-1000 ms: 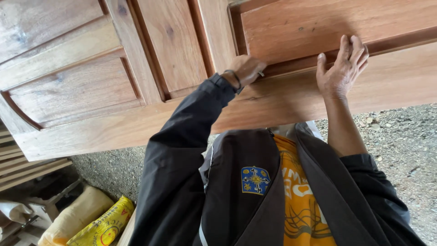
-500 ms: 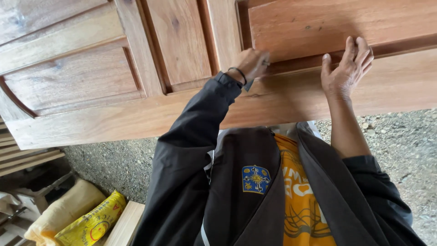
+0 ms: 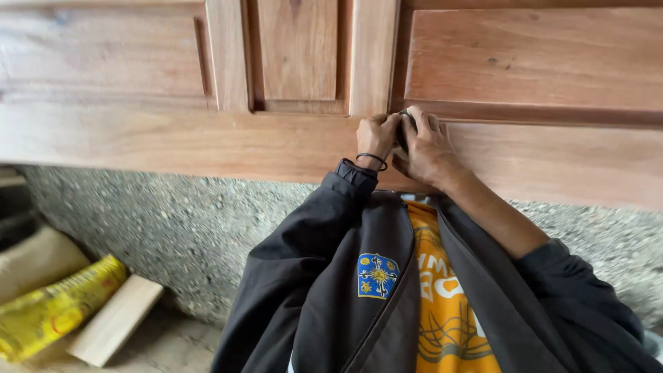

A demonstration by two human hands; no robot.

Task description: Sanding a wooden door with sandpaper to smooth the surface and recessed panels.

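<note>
A large panelled wooden door (image 3: 207, 141) lies flat across in front of me. Both my hands meet at its lower rail, just below the groove of a raised panel. My left hand (image 3: 376, 135), in a black sleeve with a dark wristband, is closed with its fingertips on a small dark object (image 3: 403, 128). My right hand (image 3: 426, 150), its sleeve pushed up, curls over the same object from the right. The fingers hide most of the object, so I cannot tell what it is.
Under the door lies grey gravel ground (image 3: 173, 217). At the lower left a yellow printed sack (image 3: 55, 307) rests next to a tan sack (image 3: 34, 259) and a short pale wooden plank (image 3: 117, 319). My black jacket and orange shirt fill the bottom centre.
My right hand has left the panel, where it lay flat, and joined my left hand at the rail. My view has shifted, so the door now looks level.
</note>
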